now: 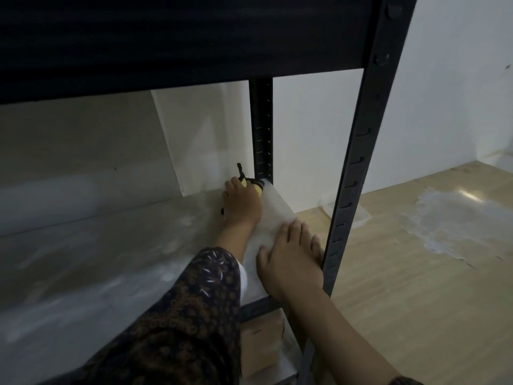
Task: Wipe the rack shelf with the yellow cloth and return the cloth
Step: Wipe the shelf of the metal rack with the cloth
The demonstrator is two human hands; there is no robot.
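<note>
The pale grey rack shelf point(116, 262) fills the lower left of the view, streaked with dust. My left hand point(241, 204) reaches to the shelf's far right corner and presses the yellow cloth point(254, 187) against it; only a small yellow and black patch of cloth shows past my fingers. Fingers spread, my right hand point(288, 259) lies flat on the shelf's right edge, beside the front post, and holds nothing.
A dark upper shelf point(180, 37) hangs low overhead. Black slotted posts stand at the front right point(352, 176) and back right point(261, 129). A white board point(200, 140) leans at the back. A wooden floor point(416, 273) with a pale patch lies to the right.
</note>
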